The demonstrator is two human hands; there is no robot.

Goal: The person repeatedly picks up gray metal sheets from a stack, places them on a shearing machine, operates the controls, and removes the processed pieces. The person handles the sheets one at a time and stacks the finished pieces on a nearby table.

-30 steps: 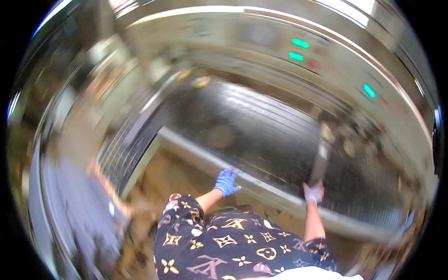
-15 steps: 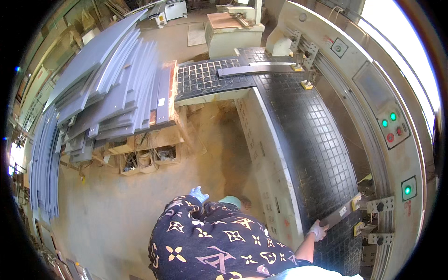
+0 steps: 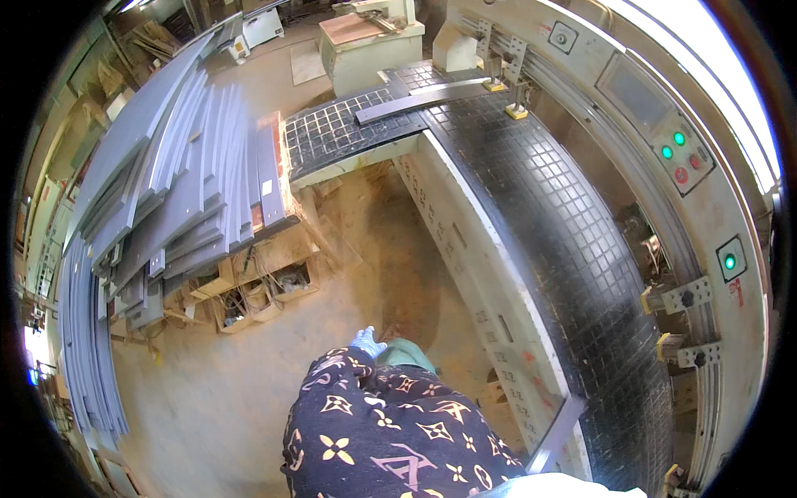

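Note:
My left hand (image 3: pixel 367 342), in a blue glove, hangs in front of my body with its fingers spread and nothing in them. Out of view at the lower right is my right hand. A narrow grey board (image 3: pixel 557 434) slants across the near edge of the black gridded machine table (image 3: pixel 573 290), its lower end running behind my clothing. At the far end of that table lies another long grey board (image 3: pixel 419 101), reaching under the yellow-tipped clamps (image 3: pixel 516 111).
Stacked grey panels (image 3: pixel 158 174) stand on a wooden-edged bench at the left, above open boxes (image 3: pixel 266 300) of cables and small parts. The machine's control panel (image 3: pixel 656 124), with lit green buttons, runs along the right. A light-coloured machine (image 3: pixel 374 62) stands at the back.
The near grey board has come out from the yellow-tipped stops on the right toward me, past the table's edge. My right hand, earlier on that board, has left the view.

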